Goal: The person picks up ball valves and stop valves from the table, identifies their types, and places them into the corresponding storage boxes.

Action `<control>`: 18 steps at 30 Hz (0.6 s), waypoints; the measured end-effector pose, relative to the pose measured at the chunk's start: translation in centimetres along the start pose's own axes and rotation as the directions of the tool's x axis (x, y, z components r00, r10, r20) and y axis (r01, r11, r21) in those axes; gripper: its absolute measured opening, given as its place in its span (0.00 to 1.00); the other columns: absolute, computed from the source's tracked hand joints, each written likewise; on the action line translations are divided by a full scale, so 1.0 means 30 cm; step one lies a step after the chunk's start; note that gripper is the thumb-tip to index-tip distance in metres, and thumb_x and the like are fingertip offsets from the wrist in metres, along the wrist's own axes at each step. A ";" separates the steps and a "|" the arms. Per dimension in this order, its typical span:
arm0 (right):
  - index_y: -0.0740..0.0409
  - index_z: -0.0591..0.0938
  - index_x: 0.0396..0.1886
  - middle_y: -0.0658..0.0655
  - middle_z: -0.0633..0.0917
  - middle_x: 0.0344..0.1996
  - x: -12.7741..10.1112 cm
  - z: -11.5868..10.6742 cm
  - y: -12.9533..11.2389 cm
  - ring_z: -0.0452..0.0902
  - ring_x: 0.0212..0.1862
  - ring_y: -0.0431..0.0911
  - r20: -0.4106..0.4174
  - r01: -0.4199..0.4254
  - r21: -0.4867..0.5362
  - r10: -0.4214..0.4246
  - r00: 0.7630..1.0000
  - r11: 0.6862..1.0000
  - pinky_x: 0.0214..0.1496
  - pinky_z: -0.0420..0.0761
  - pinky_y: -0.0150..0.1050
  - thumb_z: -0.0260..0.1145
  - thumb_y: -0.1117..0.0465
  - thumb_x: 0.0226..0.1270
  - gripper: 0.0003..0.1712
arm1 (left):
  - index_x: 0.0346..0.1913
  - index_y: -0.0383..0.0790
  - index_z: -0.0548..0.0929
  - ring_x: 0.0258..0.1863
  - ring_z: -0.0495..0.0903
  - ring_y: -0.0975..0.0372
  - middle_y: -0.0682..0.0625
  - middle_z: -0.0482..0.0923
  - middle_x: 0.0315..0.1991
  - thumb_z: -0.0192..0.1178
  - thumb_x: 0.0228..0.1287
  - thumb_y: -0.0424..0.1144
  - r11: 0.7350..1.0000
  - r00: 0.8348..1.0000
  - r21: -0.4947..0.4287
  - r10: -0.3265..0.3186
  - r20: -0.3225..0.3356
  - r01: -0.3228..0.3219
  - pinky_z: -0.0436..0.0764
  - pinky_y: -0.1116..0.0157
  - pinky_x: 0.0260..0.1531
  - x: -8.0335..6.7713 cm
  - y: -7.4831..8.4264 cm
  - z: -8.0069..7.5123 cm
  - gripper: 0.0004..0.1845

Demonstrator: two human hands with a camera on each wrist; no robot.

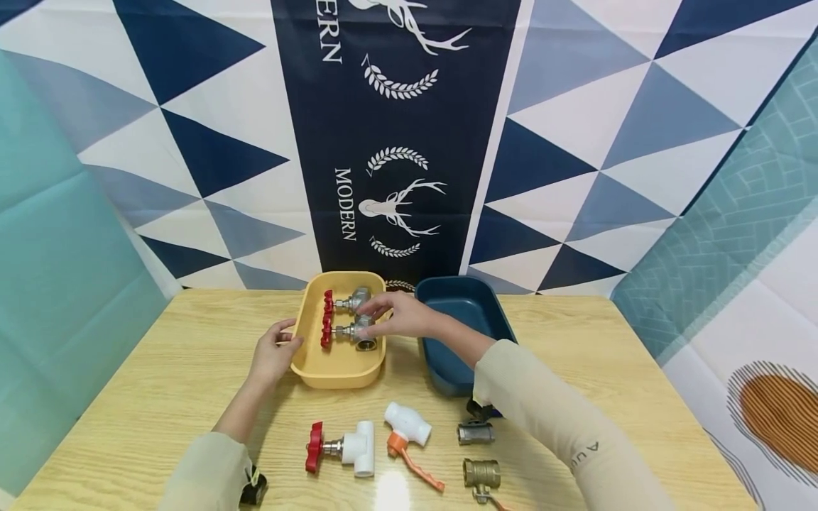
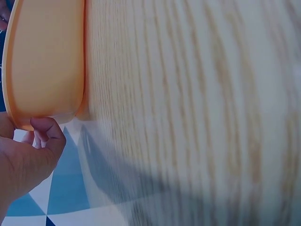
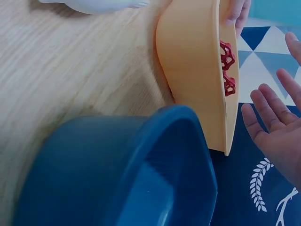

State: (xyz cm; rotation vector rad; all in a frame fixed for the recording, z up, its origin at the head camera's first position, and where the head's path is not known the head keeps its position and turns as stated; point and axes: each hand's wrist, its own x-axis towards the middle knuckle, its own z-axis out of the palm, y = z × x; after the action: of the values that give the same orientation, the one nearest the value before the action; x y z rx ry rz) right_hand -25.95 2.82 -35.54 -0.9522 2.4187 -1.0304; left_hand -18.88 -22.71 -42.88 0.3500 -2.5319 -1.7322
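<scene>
A yellow tray [image 1: 339, 372] on the wooden table holds two metal valves with red handwheels, one behind [image 1: 348, 301] and one in front [image 1: 348, 332]. My left hand [image 1: 273, 351] grips the tray's left rim [image 2: 28, 123], thumb on the edge. My right hand [image 1: 397, 316] hovers over the valves' metal bodies with straight, spread fingers [image 3: 270, 110], touching or just above them. The tray's side [image 3: 193, 70] and the red handwheels [image 3: 228, 68] show in the right wrist view.
A dark blue tray [image 1: 469, 333] stands right of the yellow one. Near the front edge lie a white valve with a red handwheel [image 1: 341, 447], a white ball valve with an orange lever [image 1: 409, 436], a steel valve [image 1: 476, 431] and a brass valve [image 1: 482, 475].
</scene>
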 end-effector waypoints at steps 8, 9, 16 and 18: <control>0.57 0.79 0.54 0.57 0.81 0.53 -0.044 -0.001 0.008 0.74 0.55 0.53 0.004 0.006 0.029 -0.006 1.000 1.000 0.49 0.78 0.37 0.72 0.50 0.54 0.29 | 0.66 0.36 0.65 0.38 0.74 0.60 0.43 0.67 0.44 0.52 0.67 0.34 1.000 1.000 -0.009 -0.004 0.001 0.004 0.80 0.70 0.33 -0.008 0.004 0.000 0.24; 0.57 0.79 0.54 0.58 0.81 0.53 -0.048 0.000 0.010 0.74 0.55 0.52 0.004 0.005 0.039 -0.005 1.000 0.999 0.49 0.79 0.37 0.72 0.51 0.54 0.29 | 0.66 0.36 0.65 0.38 0.74 0.60 0.43 0.67 0.44 0.52 0.67 0.34 1.000 1.000 -0.009 -0.005 0.001 0.005 0.80 0.71 0.33 -0.009 0.004 0.000 0.24; 0.57 0.79 0.55 0.57 0.81 0.53 -0.084 0.007 0.014 0.74 0.53 0.47 -0.003 0.006 0.068 -0.006 1.000 0.998 0.48 0.79 0.35 0.72 0.51 0.54 0.29 | 0.66 0.35 0.64 0.40 0.75 0.57 0.43 0.68 0.43 0.51 0.68 0.34 1.000 1.000 -0.004 0.004 0.011 -0.004 0.81 0.69 0.33 -0.008 0.004 0.001 0.25; 0.56 0.79 0.55 0.56 0.81 0.53 -0.094 0.010 0.015 0.74 0.53 0.47 0.004 0.008 0.072 -0.008 1.000 0.997 0.48 0.78 0.35 0.71 0.51 0.54 0.28 | 0.66 0.35 0.65 0.40 0.75 0.57 0.43 0.68 0.43 0.52 0.68 0.34 1.000 1.000 -0.002 0.005 0.009 -0.005 0.81 0.69 0.33 -0.007 0.004 0.002 0.25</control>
State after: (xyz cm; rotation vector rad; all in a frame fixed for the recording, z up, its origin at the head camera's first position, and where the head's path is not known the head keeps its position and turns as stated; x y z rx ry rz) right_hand -23.96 4.85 -35.94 -0.9394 2.3590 -1.1091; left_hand -18.71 -22.57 -42.78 0.3357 -2.5348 -1.7379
